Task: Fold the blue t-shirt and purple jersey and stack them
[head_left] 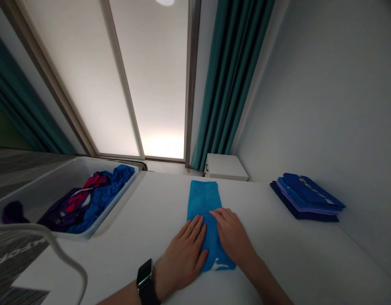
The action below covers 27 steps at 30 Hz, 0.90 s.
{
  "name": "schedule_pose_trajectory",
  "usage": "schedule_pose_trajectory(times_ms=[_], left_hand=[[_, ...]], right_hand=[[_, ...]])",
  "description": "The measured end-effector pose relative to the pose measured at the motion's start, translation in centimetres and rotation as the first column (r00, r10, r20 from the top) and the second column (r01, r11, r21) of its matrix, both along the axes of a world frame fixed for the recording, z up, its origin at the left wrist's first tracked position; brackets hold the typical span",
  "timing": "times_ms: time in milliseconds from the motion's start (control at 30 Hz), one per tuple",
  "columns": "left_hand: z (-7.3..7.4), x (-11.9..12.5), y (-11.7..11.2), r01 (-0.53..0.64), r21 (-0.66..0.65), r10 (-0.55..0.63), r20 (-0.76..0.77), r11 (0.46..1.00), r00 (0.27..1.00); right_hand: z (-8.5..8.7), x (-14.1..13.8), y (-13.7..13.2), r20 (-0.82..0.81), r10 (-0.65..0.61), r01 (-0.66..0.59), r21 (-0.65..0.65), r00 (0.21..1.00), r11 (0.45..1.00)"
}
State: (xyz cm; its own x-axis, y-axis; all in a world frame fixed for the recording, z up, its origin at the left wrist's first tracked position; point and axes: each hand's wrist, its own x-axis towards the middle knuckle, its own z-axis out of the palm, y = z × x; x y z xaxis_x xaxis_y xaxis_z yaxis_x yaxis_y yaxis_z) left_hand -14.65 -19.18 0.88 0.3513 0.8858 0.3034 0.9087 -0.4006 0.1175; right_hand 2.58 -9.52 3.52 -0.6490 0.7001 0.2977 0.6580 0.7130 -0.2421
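A bright blue garment (204,197), folded into a long strip, lies on the white table in front of me. A small white leaping-figure print (221,265) shows near its close end. My left hand (187,250) rests flat on the garment's left side, fingers stretched out. On the other side, my right hand (231,233) is bent over the right edge, its fingers closed on the fabric near a crosswise fold line. Its inner fingers are partly hidden. A dark watch (145,273) is on my left wrist.
To the left, a translucent plastic tub (63,171) holds crumpled blue, purple and red clothes (87,201). A stack of folded blue and purple garments (309,197) sits at the table's right, near the wall. A pale curved tube (66,258) crosses the lower left. Beyond the table (160,199) stands a white cabinet (226,167).
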Motion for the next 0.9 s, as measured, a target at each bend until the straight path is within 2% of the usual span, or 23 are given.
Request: schedule_pose_trajectory(times_ms=[133,300,400,667,900], left_hand=[[-0.3,0.3,-0.2,-0.042,0.002,0.042,-0.039,0.999,0.998],[-0.5,0.5,-0.1,-0.056,0.016,0.057,-0.037,0.998,0.998],[-0.5,0.3,-0.1,-0.057,0.019,0.057,-0.039,0.998,0.998],[-0.2,-0.1,-0.2,-0.074,-0.015,0.074,-0.05,0.997,0.996],[-0.1,0.0,-0.3,-0.073,-0.013,0.072,-0.057,0.997,0.996]], right_hand=[[-1.7,-0.3,-2.4,0.099,0.079,-0.083,0.039,0.992,0.996],[-4.0,-0.3,-4.1,0.123,0.045,-0.05,0.035,0.991,0.998],[-4.2,0.0,-4.3,0.086,0.018,-0.019,0.005,0.996,1.0],[-4.3,1.3,-3.9,0.09,0.054,-0.047,-0.078,0.995,0.996],[-4.5,1.2,-4.2,0.095,-0.02,0.028,-0.085,0.995,0.996]])
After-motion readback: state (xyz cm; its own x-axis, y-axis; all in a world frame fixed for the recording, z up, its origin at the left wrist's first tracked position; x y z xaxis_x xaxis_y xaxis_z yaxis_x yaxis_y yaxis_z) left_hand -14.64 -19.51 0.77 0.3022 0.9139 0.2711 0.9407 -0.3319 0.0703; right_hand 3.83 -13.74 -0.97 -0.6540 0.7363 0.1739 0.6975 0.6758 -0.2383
